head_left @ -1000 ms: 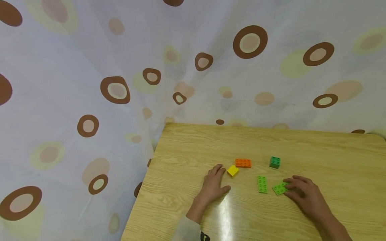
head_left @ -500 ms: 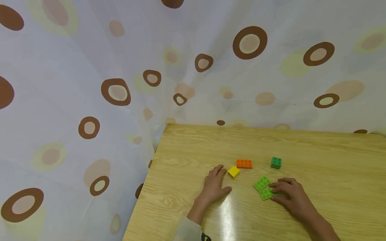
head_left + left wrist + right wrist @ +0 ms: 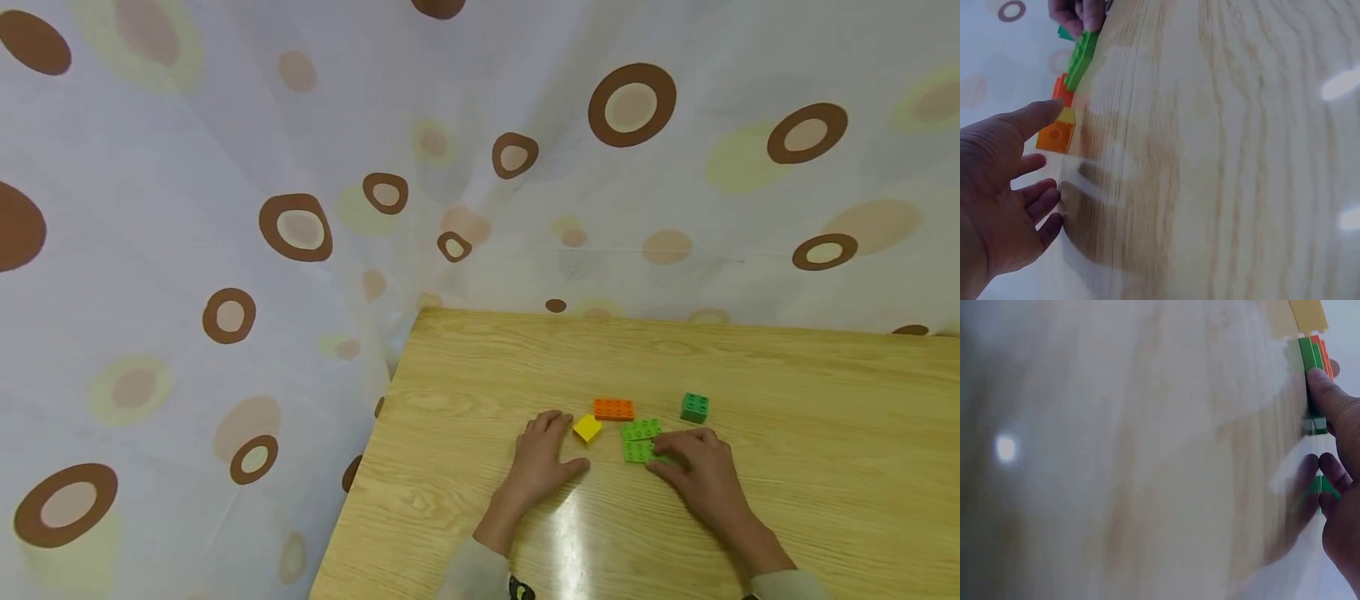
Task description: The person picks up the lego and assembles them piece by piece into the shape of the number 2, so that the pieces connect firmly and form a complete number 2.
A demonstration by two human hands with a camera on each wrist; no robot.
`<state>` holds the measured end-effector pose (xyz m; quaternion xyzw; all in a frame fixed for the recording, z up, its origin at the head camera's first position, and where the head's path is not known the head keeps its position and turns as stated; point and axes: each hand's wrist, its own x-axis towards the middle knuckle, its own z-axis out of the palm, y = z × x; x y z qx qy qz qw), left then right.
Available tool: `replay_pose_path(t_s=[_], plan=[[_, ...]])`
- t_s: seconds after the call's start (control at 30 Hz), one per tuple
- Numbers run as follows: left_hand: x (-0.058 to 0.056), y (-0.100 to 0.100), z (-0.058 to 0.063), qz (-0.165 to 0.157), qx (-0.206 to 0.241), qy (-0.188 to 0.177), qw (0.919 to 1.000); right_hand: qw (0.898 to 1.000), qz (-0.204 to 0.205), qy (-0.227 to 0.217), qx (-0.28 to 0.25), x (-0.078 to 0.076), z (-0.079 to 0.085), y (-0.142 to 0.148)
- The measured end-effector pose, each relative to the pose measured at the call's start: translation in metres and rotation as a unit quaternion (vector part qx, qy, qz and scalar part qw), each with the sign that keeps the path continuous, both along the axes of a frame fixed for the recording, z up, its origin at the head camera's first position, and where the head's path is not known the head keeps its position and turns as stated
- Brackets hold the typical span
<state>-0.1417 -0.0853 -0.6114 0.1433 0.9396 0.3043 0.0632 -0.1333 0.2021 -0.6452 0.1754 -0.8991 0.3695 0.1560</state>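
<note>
My right hand (image 3: pixel 701 477) pinches the right end of a light green eight-stud toy brick (image 3: pixel 637 452) between thumb and fingers. A second light green brick (image 3: pixel 641 429) lies right along its far side. In the right wrist view the thumb presses on the side of the green brick (image 3: pixel 1307 359). Resting on the table, my left hand (image 3: pixel 542 461) has its thumb and fingers spread and holds nothing. Just beyond its fingertips is a yellow brick (image 3: pixel 587 429), its smooth face upward. In the left wrist view the thumb overlaps this yellow brick (image 3: pixel 1063 132).
An orange brick (image 3: pixel 613 409) lies behind the yellow and light green ones. To the right stands a darker green four-stud brick (image 3: pixel 694 407). The wooden table (image 3: pixel 840 450) meets a pale curtain (image 3: pixel 480 100) with brown ring patterns at its back and left.
My right hand has moved left with the light green brick, pushing the second one left and away and turning it crosswise beside the orange brick. The left hand has stayed in place.
</note>
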Motion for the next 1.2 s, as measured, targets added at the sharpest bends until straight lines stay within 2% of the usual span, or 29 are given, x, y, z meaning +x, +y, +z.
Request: replay_pose_path(t_s=[0.17, 0.23, 0.37, 0.47, 0.6, 0.8, 1.0, 1.2], plan=[[-0.012, 0.022, 0.000, 0.014, 0.010, 0.018, 0.9997, 0.999, -0.013, -0.045, 0.001, -0.008, 0.000, -0.003], [-0.014, 0.028, -0.004, 0.020, 0.005, 0.023, 0.9995, 0.998, -0.010, -0.062, 0.000, -0.009, -0.002, -0.004], [-0.019, 0.034, -0.014, 0.031, 0.005, 0.048, 0.9983, 0.998, -0.003, -0.063, -0.003, -0.008, -0.006, -0.005], [-0.022, 0.031, -0.019, 0.041, 0.029, 0.057, 0.9972, 0.998, -0.002, -0.060, 0.005, -0.008, -0.008, -0.004], [-0.023, 0.022, -0.023, 0.049, 0.080, 0.041, 0.9948, 0.998, -0.004, -0.058, 0.007, -0.009, -0.009, -0.001], [-0.021, 0.010, -0.029, 0.046, 0.157, 0.021, 0.9863, 0.999, -0.006, -0.049, -0.005, -0.010, -0.008, 0.001], [-0.018, 0.000, -0.030, 0.035, 0.193, -0.012, 0.9804, 0.999, -0.011, -0.047, -0.007, -0.008, -0.010, 0.001], [-0.017, -0.004, -0.033, 0.024, 0.223, 0.006, 0.9744, 0.999, -0.010, -0.048, -0.007, -0.009, -0.010, 0.000]])
